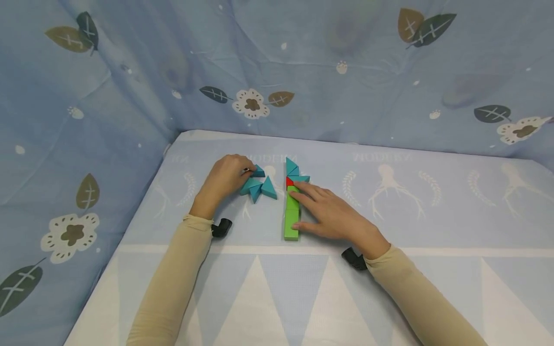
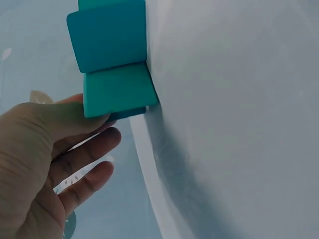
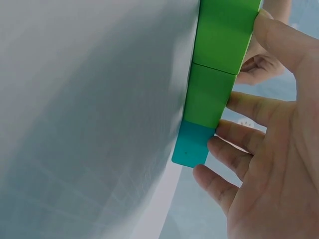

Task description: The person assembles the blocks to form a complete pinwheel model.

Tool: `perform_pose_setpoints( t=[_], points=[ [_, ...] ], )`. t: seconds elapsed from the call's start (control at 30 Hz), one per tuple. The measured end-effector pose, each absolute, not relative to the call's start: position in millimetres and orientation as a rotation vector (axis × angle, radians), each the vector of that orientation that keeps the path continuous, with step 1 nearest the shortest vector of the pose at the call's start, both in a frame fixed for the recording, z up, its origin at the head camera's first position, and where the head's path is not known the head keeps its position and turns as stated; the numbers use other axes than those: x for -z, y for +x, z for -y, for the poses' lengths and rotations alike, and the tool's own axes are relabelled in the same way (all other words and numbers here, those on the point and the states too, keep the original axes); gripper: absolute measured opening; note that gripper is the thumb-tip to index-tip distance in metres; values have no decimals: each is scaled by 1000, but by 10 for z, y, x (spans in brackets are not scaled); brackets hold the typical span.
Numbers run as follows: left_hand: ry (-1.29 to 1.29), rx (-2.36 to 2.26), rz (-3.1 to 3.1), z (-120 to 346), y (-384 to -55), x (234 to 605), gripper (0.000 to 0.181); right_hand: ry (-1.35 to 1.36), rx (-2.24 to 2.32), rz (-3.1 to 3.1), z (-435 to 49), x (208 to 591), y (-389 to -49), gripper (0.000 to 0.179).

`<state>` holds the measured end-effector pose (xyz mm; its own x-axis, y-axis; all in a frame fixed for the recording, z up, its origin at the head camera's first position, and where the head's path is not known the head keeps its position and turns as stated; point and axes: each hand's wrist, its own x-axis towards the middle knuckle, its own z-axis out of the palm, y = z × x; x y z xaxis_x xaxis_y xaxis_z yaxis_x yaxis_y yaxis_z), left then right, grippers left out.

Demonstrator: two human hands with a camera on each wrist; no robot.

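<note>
My left hand (image 1: 226, 177) pinches a teal triangular block (image 1: 259, 171) at the left of the mat. In the left wrist view the thumb lies against the near teal block (image 2: 119, 89), while part of the index finger is hidden behind it. Several loose teal triangular blocks (image 1: 269, 188) lie just in front of this hand. With fingers extended, my right hand (image 1: 331, 214) touches the right side of two green blocks (image 1: 291, 225) set end to end. A small red triangular block (image 1: 289, 181) sits at their far end, followed by teal triangular blocks (image 1: 291, 166).
The blocks lie on a pale patterned mat (image 1: 433, 211) with antler prints. A blue floral cloth (image 1: 324, 62) hangs behind and along the left side. A black wrist device (image 1: 221, 228) shows at the left wrist, and another black device (image 1: 355, 258) at the right.
</note>
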<state>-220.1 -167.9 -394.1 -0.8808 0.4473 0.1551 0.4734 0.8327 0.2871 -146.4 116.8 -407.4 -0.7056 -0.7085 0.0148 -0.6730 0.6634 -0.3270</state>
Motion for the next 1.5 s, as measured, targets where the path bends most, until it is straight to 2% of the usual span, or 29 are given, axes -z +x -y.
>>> perform_pose_setpoints(
  t=[0.43,0.63,1.2,1.5],
  points=[
    [-804,396,3020,1669,-2121,3758,30,-1174,454,-2777,-1160,4082,-1468,79],
    [-847,400,3056,1637,-2111,3772,25,-1173,439,-2790,-1153,4079,-1466,77],
    [-861,383,3067,1507,-2085,3777,29,-1207,440,-2790,-1129,4101,-1460,62],
    [-869,389,3073,1507,-2054,3725,27,-1229,454,-2788,-1123,4113,-1470,65]
  ],
)
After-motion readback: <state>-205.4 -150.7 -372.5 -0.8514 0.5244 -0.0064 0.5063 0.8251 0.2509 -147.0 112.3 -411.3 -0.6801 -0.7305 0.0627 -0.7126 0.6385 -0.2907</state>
